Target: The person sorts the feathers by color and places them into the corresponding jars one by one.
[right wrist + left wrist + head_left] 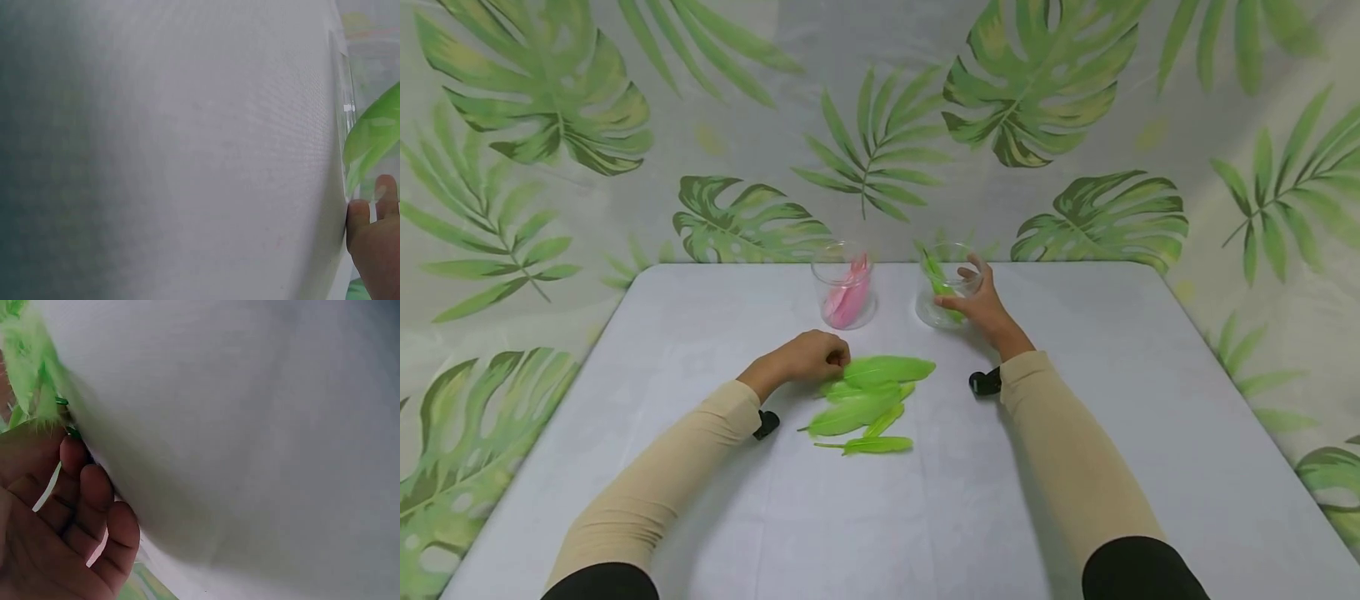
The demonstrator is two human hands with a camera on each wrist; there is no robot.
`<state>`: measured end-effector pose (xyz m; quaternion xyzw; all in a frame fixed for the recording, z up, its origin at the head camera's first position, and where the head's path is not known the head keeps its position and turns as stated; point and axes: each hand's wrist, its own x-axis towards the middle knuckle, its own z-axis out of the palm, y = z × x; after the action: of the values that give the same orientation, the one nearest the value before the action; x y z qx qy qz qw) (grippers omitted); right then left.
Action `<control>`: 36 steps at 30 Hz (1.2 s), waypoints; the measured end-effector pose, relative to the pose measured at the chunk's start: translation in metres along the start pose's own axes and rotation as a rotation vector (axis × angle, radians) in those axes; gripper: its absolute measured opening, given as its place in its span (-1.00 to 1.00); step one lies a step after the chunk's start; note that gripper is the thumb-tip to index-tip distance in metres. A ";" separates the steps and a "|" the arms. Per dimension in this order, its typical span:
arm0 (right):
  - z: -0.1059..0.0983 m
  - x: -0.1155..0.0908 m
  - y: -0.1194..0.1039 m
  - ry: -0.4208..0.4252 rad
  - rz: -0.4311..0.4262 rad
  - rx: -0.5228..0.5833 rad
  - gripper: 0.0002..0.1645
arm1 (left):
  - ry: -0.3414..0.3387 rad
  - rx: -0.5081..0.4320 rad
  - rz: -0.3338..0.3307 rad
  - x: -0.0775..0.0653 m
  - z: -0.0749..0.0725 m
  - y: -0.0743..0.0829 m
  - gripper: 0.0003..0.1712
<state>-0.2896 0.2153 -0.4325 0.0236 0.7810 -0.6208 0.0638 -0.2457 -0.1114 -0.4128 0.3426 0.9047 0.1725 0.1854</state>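
Observation:
Several bright green feathers (853,414) lie in a loose pile mid-table. At the pile's far left end my left hand (808,354) pinches the quill end of the top green feather (898,367). In the left wrist view, the fingertips (75,453) are curled in at the quill, below the fluffy green barbs (37,375). My right hand (988,307) grips the side of a clear plastic cup (931,314) at the back, thumb in front and fingers behind. Green feathers (936,275) lean upright inside it, also visible through the wall in the right wrist view.
To the left of that cup stands another clear cup (818,271), with pink feathers (848,302) in it. A white cloth (880,525) covers the table. Behind the table's back edge hangs a leaf-print curtain (880,125).

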 end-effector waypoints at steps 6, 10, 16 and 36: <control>0.000 -0.001 -0.005 -0.009 0.009 0.005 0.29 | 0.027 -0.038 -0.002 -0.001 -0.004 0.001 -0.95; 0.000 0.001 0.002 0.006 -0.019 0.009 0.30 | 0.110 -0.095 0.028 -0.002 -0.008 0.001 -0.95; 0.002 0.000 0.003 0.006 -0.038 0.006 0.32 | 0.255 -0.180 0.027 -0.005 -0.017 0.001 -0.89; 0.002 -0.022 -0.027 -0.040 -0.005 0.023 0.23 | 0.423 -0.332 0.068 -0.010 -0.031 0.013 -0.84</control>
<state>-0.2710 0.2080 -0.4039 0.0097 0.7725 -0.6301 0.0777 -0.2456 -0.1151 -0.3782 0.2940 0.8707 0.3922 0.0400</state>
